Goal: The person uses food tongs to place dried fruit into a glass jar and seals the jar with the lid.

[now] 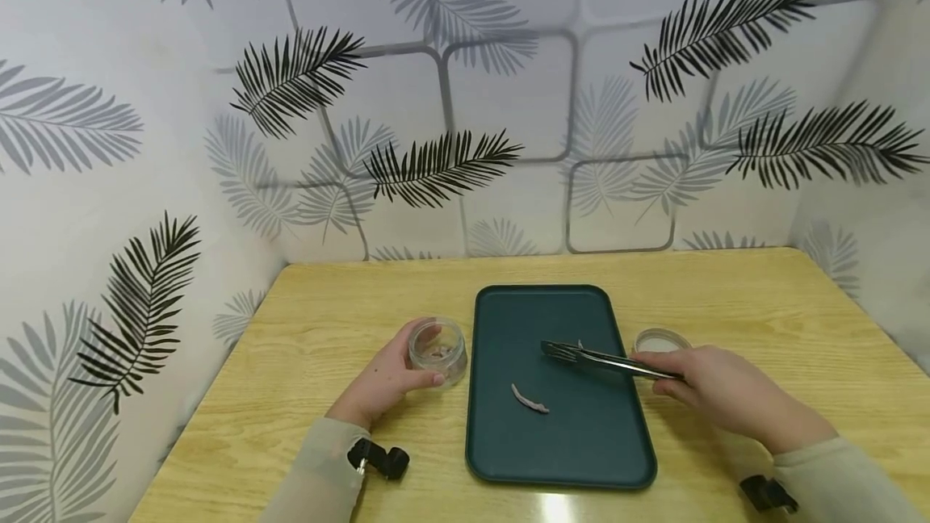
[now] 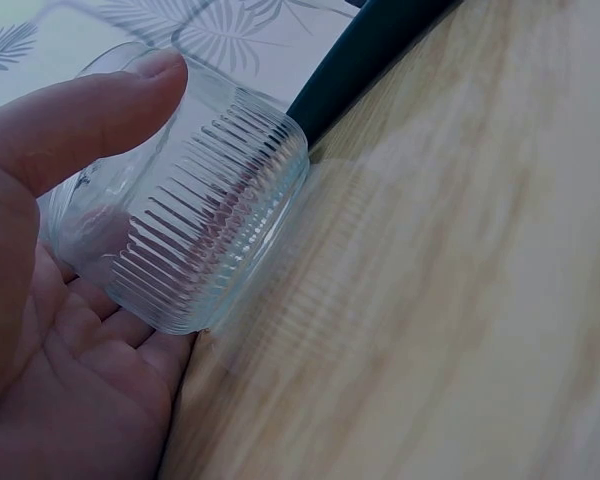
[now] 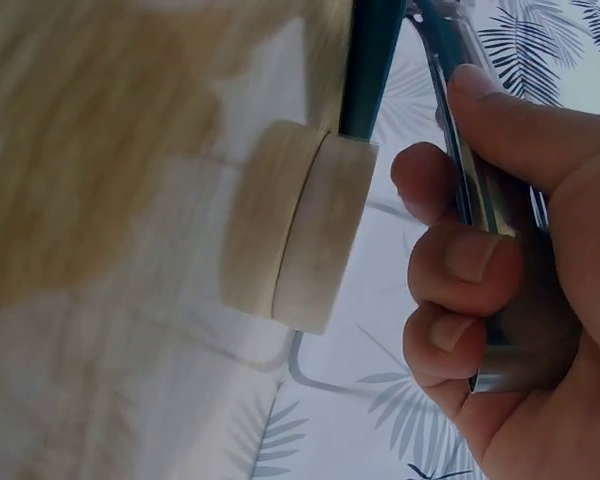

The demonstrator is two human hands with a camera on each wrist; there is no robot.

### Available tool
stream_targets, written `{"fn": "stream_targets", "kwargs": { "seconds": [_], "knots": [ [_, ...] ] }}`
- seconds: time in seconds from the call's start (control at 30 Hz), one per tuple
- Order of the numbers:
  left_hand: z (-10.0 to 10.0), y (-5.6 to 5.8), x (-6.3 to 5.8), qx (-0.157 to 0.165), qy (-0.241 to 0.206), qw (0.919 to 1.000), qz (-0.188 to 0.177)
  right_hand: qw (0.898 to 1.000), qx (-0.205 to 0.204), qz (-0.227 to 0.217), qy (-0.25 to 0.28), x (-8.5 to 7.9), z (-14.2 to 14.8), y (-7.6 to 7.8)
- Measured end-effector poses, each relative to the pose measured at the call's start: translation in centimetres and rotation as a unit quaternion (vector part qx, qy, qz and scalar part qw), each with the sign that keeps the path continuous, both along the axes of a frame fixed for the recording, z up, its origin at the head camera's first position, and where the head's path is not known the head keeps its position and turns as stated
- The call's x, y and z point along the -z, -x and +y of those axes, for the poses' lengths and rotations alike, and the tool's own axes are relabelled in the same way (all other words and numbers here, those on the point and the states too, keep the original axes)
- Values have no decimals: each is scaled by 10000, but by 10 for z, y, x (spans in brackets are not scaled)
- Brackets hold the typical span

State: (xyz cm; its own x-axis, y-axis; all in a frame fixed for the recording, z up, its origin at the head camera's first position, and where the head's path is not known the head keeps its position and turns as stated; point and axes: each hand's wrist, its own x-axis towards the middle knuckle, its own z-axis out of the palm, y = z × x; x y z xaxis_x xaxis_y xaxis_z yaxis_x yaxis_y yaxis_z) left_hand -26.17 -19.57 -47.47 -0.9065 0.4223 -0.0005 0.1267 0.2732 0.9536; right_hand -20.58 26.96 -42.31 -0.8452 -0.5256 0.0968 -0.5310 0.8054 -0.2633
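Note:
My left hand (image 1: 392, 374) is curled round a small clear glass jar (image 1: 452, 367) standing left of the tray. In the left wrist view the jar (image 2: 200, 215) shows ribbed sides, with the thumb across its wall; some pinkish bits lie inside. My right hand (image 1: 726, 390) grips metal tongs (image 1: 613, 361), whose tips reach over the dark green tray (image 1: 567, 454). A tiny pale piece (image 1: 580, 343) shows beside the tongs' tips. Nearer the front, a thin, curved pinkish-grey strip (image 1: 530, 400) lies on the tray. The right wrist view shows fingers wrapped round the tongs' handle (image 3: 525, 350).
A round, shallow lid-like piece (image 1: 661, 340) lies right of the tray, close by the right hand. Everything stands on a light wooden table (image 1: 349, 297). Leaf-patterned walls (image 1: 508, 208) rise behind the table and at both sides.

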Motion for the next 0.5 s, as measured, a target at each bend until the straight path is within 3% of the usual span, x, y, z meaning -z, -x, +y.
{"fn": "stream_targets", "kwargs": {
  "seconds": [0.5],
  "knots": [
    [2, 0, -2, -4, -40, 10000, -47, 9990, -89, 433, 19, -1, 2, 2]
  ]
}}
